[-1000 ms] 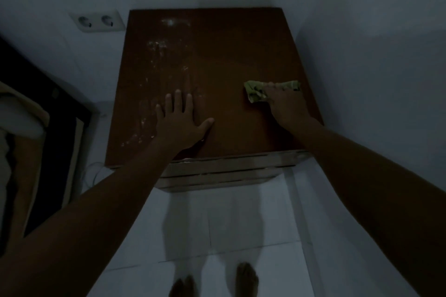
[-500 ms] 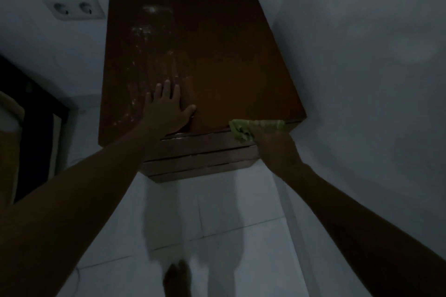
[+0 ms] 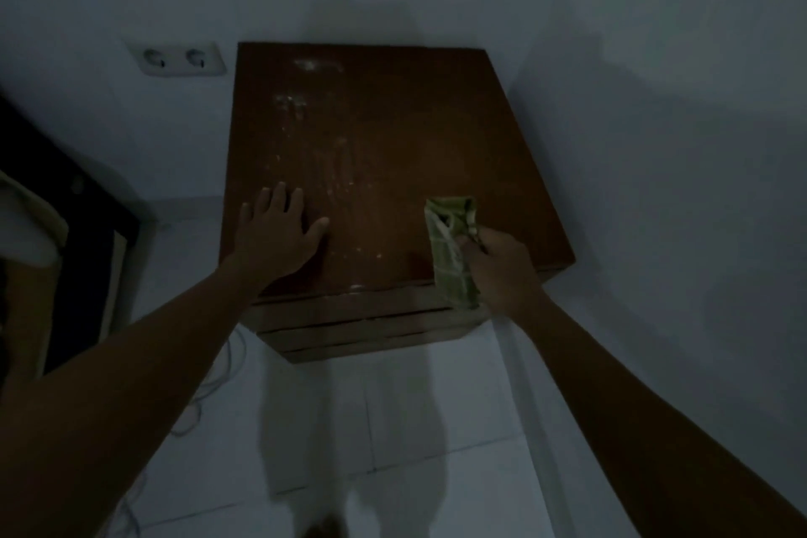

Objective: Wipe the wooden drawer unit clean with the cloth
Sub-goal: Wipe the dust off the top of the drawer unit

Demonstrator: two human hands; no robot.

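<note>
A dark brown wooden drawer unit (image 3: 393,135) stands in the room's corner, its top marked with pale dusty smears on the left half. My left hand (image 3: 279,238) lies flat on the top near the front left, fingers spread. My right hand (image 3: 498,264) is at the front right edge, gripping a folded green cloth (image 3: 452,251) that hangs from the top down over the front edge. The drawer fronts (image 3: 362,325) show below as stacked horizontal strips.
White walls close in behind and to the right of the unit. A double wall socket (image 3: 179,59) sits to the left of it. A dark piece of furniture (image 3: 65,240) stands at the far left. Thin cables (image 3: 209,398) lie on the white tiled floor (image 3: 393,428).
My right hand pulled the cloth from the top's right side to the front edge, then lifted it so it now hangs lengthwise. My left hand stayed flat on the top.
</note>
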